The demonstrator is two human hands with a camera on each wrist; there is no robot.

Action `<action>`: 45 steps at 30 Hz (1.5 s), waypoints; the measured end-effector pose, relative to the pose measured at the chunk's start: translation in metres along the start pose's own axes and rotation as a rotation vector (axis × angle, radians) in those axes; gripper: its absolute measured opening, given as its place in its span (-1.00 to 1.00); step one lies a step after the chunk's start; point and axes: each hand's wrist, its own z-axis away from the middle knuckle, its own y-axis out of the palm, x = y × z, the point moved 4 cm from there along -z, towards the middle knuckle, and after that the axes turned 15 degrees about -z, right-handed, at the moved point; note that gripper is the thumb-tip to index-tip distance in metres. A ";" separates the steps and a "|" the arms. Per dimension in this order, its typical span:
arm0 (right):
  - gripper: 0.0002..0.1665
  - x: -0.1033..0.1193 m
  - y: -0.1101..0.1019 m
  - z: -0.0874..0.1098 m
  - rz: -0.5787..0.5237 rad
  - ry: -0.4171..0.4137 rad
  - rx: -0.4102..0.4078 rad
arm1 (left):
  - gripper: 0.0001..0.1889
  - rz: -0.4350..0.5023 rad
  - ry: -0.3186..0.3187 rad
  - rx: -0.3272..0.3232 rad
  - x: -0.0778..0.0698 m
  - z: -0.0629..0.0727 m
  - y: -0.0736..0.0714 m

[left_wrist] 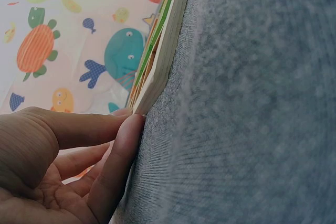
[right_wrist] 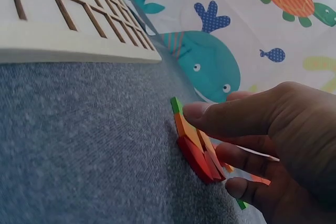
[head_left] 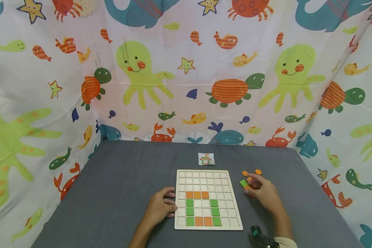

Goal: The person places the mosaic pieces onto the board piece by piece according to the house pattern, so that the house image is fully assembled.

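The left hand (head_left: 161, 206) pinches the left edge of the board (head_left: 232, 196), probably to stop it sliding on the surface (head_left: 121, 193) while orange and green tiles (head_left: 215, 203) sit in its cells. The right hand (head_left: 265, 193), thumb and fingers parted with nothing visibly gripped, reaches among loose pieces (head_left: 243, 183) right of the board, seemingly placed there for easy picking. Beyond the board lies a picture card (head_left: 206, 159), presumably positioned for glancing at.
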 end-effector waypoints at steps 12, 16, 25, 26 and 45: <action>-0.27 -0.001 0.002 0.000 0.050 0.024 0.001 | -0.27 0.000 -0.011 0.004 -0.001 0.001 -0.001; -0.32 0.000 0.004 0.001 0.047 0.016 0.003 | -0.26 0.001 -0.010 0.004 -0.002 0.002 -0.002; -0.30 -0.002 0.003 -0.001 0.063 0.000 -0.006 | -0.27 0.002 -0.011 0.005 -0.002 0.002 -0.002; -0.30 -0.002 0.003 -0.001 0.065 -0.004 -0.007 | -0.27 0.002 -0.010 0.005 -0.002 0.002 -0.002; -0.25 0.009 0.011 0.002 -0.017 -0.077 0.017 | -0.27 -0.010 -0.009 0.001 -0.003 0.002 -0.001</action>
